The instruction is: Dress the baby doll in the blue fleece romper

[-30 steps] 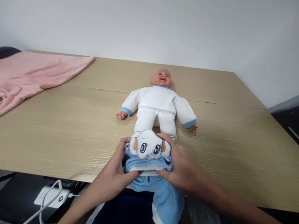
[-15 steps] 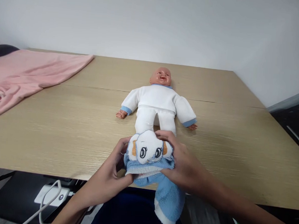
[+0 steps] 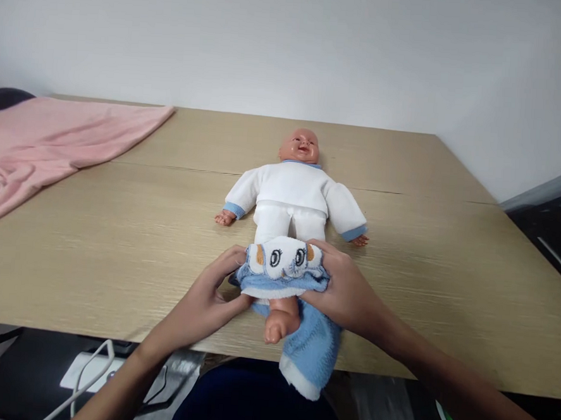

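Observation:
A baby doll (image 3: pixel 293 192) in a white top with blue cuffs lies on its back, head away from me, arms spread. Both my hands grip a pair of blue fleece doll pants (image 3: pixel 313 345) around the doll's lower legs. My left hand (image 3: pixel 211 294) pinches the bunched left side, thumb in front, fingers behind. On the opposite side my right hand (image 3: pixel 347 287) holds the fabric the same way. Between them shows a white patch with embroidered eyes. One bare doll foot (image 3: pixel 282 321) sticks out of the near opening; the other pant leg hangs over the table edge. The second foot is hidden.
The wooden table (image 3: pixel 116 257) reaches to a white wall. A pink garment (image 3: pixel 71 134) lies at the far left. Below the left front edge are a white device (image 3: pixel 83 370) with a cable and a black surface. Something black (image 3: pixel 555 233) stands at the right.
The pants have been drawn up the doll's leg, away from me, and its foot now comes out of the opening. Both hands have moved slightly along with the fabric.

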A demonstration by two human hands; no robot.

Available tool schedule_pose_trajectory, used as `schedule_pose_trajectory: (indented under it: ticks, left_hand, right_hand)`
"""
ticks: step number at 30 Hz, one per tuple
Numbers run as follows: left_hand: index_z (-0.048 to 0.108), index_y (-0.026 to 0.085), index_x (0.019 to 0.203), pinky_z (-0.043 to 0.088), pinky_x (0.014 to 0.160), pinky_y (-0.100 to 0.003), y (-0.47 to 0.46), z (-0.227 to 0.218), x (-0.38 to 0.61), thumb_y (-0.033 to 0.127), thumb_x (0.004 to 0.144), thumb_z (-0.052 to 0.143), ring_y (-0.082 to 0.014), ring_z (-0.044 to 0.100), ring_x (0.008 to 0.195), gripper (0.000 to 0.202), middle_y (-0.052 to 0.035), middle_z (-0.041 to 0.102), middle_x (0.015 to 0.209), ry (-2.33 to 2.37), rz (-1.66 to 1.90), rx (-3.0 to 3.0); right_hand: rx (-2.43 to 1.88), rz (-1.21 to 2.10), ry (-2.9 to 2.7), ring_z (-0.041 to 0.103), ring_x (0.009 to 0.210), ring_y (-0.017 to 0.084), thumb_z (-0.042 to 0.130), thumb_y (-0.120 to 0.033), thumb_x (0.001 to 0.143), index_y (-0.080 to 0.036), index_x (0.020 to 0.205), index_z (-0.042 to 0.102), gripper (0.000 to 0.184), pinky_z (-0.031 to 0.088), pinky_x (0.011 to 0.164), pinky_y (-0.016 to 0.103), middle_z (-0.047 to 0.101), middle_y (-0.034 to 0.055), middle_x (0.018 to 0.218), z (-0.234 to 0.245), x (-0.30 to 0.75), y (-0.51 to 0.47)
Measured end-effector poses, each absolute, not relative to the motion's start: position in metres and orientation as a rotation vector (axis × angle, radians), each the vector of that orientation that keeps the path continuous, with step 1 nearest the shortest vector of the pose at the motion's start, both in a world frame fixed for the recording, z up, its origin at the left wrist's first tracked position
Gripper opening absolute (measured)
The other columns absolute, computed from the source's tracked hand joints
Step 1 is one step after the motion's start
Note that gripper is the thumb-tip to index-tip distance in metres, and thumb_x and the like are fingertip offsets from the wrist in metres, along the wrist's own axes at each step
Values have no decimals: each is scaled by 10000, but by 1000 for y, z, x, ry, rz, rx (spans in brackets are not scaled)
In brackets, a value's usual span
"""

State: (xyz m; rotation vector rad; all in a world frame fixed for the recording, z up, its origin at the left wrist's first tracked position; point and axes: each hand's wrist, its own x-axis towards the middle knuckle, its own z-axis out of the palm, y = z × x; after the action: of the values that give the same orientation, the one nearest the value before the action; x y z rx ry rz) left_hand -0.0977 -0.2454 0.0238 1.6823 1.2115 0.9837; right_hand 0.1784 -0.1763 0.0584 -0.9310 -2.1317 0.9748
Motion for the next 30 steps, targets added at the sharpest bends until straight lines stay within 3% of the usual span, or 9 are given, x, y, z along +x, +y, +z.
schedule_pose_trajectory:
  ticks: [3,8,11,14,18,20,23,26,30]
  left_hand:
    - [764,237,1391,520,1271,-454,-228,30,-107,310,1038,803,-326,685,1440,362,-105,770,1496,1100,852,1724]
    - [635,164,1516,618,1148,-468,-198,25,-118,384,1040,788,-340,751,1305,546,-175,767,1477,1040,804,1644]
    - [597,168,1533,600,1187,-453,-190,25,-118,411,1038,818,-344,718,1377,594,-189,739,1508,1028,833,1603]
    - [612,217,1544,610,1155,-415,-188,27,-118,392,985,906,-340,695,1401,655,-157,734,1500,958,791,1549]
    - [689,236,1471,634,1005,-363,-185,24,-126,483,993,910,-286,727,1218,581,-108,760,1344,831,826,1431]
    - [738,227,1379,619,986,-353,-181,20,-130,545,1045,842,-266,710,1174,473,-99,758,1267,804,871,1435]
    - [766,209,1218,581,949,-334,-177,16,-133,603,1134,688,-229,659,1082,411,-80,715,1138,893,909,1494]
    - [697,224,1162,543,886,-305,-173,12,-131,589,1149,671,-188,598,988,366,-39,640,1073,961,968,1454]
    - [623,232,1111,492,816,-275,-169,10,-130,546,1128,727,-156,526,905,331,-1,548,1026,941,1001,1427]
  right_hand:
    - [-860,968,-2202,696,922,242,771,-193,836,-193,875,730,56,499,835,358,763,38,949,56,179,-160]
    - [-805,1126,-2201,633,754,167,810,-233,881,-196,880,725,93,476,708,299,745,-18,852,53,174,-136]
    - [-817,1192,-2210,618,756,168,794,-227,874,-199,883,707,91,494,698,299,727,-16,859,52,174,-129]
    - [-716,1322,-2186,664,855,195,786,-214,876,-206,995,722,136,560,793,321,754,2,971,53,182,-126]
    - [-675,1500,-2203,746,1071,271,907,-406,942,-190,1347,724,494,611,964,392,806,69,1212,53,200,-123]
    - [-645,1570,-2186,742,1274,318,909,-460,974,-189,1502,673,639,590,1115,444,788,109,1398,53,205,-121]
    - [-597,1591,-2143,679,1455,335,863,-463,1033,-210,1598,632,661,507,1261,470,733,124,1556,52,210,-121]
    - [-624,1597,-2067,719,1356,307,824,-516,1062,-234,1563,655,599,544,1194,432,756,108,1460,50,214,-123]
    - [-712,1730,-1943,726,1119,240,835,-578,1044,-228,1319,723,459,584,996,346,745,60,1191,46,222,-121]
